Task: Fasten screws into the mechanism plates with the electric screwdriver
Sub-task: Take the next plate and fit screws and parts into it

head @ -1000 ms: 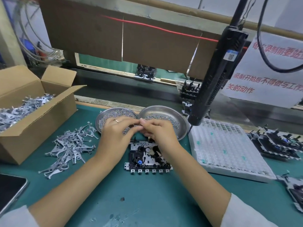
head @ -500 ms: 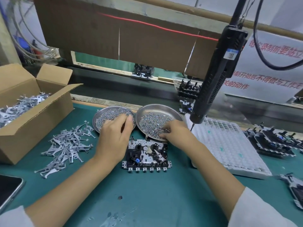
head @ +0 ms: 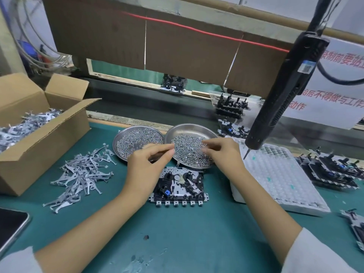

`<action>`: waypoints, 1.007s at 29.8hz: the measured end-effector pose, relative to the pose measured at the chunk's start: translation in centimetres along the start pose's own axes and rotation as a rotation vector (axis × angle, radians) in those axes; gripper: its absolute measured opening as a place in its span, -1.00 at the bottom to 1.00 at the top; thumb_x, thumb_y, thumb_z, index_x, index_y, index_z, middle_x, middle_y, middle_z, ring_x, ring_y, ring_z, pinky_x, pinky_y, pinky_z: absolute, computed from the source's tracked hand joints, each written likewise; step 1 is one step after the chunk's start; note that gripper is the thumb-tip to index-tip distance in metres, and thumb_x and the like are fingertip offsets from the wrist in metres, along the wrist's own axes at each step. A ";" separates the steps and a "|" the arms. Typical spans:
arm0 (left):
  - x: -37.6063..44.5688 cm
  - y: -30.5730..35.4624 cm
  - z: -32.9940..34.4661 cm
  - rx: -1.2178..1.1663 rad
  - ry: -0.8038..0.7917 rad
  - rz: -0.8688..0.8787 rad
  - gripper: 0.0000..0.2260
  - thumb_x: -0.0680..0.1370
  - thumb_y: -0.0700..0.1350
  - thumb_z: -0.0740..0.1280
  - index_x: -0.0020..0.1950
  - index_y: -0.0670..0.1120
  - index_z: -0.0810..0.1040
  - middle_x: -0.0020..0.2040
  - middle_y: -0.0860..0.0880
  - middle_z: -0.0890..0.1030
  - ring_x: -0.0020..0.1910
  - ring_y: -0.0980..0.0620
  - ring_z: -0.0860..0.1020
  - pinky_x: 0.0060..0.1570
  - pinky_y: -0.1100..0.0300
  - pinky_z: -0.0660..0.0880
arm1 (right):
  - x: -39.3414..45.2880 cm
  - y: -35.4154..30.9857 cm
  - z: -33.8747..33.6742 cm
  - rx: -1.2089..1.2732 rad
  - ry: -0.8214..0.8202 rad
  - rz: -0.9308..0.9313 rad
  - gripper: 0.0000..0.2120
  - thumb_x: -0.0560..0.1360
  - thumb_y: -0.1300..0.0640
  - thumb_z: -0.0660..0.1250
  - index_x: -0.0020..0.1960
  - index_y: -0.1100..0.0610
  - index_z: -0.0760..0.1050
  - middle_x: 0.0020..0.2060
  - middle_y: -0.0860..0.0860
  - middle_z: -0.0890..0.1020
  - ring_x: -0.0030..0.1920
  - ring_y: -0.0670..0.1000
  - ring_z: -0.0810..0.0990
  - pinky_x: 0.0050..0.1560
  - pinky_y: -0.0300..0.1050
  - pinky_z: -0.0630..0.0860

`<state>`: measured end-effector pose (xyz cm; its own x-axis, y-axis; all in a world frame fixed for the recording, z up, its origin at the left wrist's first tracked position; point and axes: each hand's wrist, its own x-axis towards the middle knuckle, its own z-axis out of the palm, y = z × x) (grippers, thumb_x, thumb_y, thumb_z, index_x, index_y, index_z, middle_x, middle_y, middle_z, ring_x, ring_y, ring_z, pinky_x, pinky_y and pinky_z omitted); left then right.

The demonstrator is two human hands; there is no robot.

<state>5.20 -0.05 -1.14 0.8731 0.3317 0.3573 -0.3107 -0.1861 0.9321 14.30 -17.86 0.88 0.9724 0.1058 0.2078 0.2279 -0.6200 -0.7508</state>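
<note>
Right hand (head: 222, 154) is up off the right dish (head: 208, 133) now, fingertips pinched together above the screws (head: 187, 148); half a second ago it was down in that heap, digging. Whether a screw sits in the pinch is too small to tell, but that looks like a pick just made. Left hand (head: 149, 164) has lifted too: it was lying flat over the left dish (head: 136, 138), and now it hovers between the two dishes with thumb and forefinger closed, possibly on something tiny, though I cannot tell what.

Plate (head: 178, 184) lies flat on the green mat, just this side of the dishes, between the wrists, untouched by either hand. Screwdriver (head: 281, 91) hangs on its cord to the right, nobody holding it, bit pointing down over the white tray (head: 275, 180).

So the feeding step seems about done. My read: a screw goes down onto the plate next, then the right hand must go for the screwdriver. No driving has begun.
</note>
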 end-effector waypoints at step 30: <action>-1.6 0.7 1.0 -0.058 -0.161 0.268 -0.76 0.34 -0.09 0.48 -0.05 0.16 0.63 -0.15 0.13 0.69 -0.12 0.16 0.64 -0.03 0.38 0.49 | -7.1 -2.7 -0.5 1.135 -0.459 0.388 -0.87 0.26 0.23 0.45 -0.20 0.20 0.69 -0.31 0.06 0.65 -0.34 -0.08 0.61 -0.23 -0.31 0.56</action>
<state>3.95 -1.63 -1.15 0.8039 0.1261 0.5812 -0.5550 -0.1923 0.8093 6.75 -17.34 1.71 0.8603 0.4657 -0.2075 -0.3789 0.3117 -0.8714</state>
